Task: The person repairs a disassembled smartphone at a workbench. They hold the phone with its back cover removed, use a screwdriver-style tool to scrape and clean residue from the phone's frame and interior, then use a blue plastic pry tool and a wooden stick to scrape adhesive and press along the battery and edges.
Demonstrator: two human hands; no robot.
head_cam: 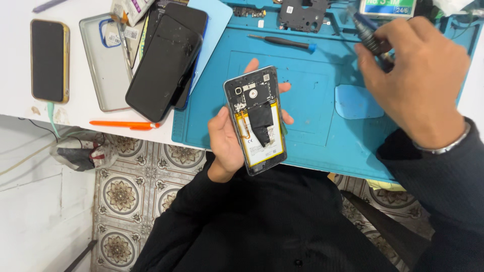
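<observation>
The left hand point(227, 138) has its fingers point(286, 119) clamped round an opened phone point(256, 120), back cover off and battery exposed, held above the blue mat point(322, 146) on the table point(75, 118). The right hand point(413, 80) has its fingers closed on a dark tool point(367, 31). Disassembly looks underway; bringing the tool tip to the phone would demand a steady grip

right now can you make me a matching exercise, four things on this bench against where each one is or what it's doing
Things:
1. opened phone
2. black screwdriver
3. orange tool
4. right hand

Places or states:
a. lying on the white table near its front edge
b. gripping a dark tool over the blue mat
c. held in the left hand, back cover off
d. lying loose on the blue mat, blue tip

Pairs: 1-c, 2-d, 3-a, 4-b
</observation>
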